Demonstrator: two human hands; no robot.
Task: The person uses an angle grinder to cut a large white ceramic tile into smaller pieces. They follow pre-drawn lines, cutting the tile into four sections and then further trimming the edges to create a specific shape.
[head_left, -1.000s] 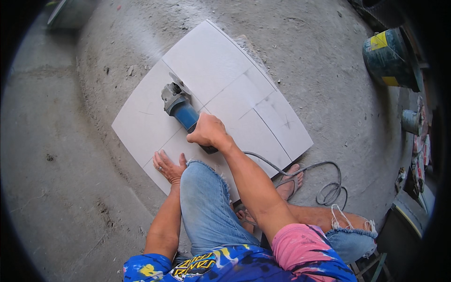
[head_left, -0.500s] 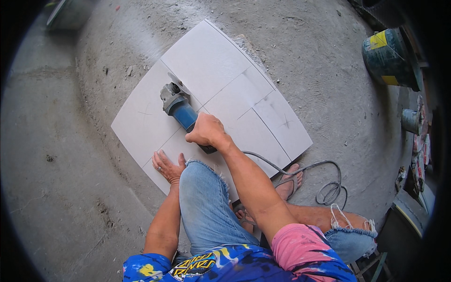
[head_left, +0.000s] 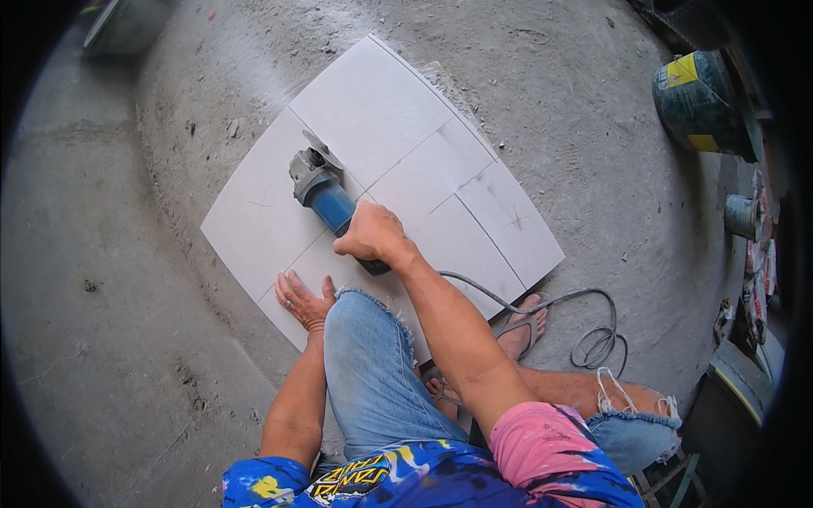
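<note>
A large pale tile (head_left: pixel 423 182) lies on the ground in front of me, marked with dark straight lines and two small crosses. My right hand (head_left: pixel 373 233) is wrapped round the body of a blue angle grinder (head_left: pixel 330 203). Its grey head points to the far left, and its thin disc (head_left: pixel 323 151) stands on edge at a line across the tile. My left hand (head_left: pixel 301 300) lies flat near the tile's lower left edge, fingers spread, beside my bent knee. The grinder's rear end is partly hidden under my right hand and wrist.
A grey power cord (head_left: pixel 584 292) runs from the grinder to the right and coils on the dusty concrete floor (head_left: pixel 102 339) beside my sandalled foot (head_left: pixel 522 328). A dark bucket (head_left: pixel 701 106) and a smaller pail (head_left: pixel 742 218) stand at the right. Another container (head_left: pixel 127 25) sits far left.
</note>
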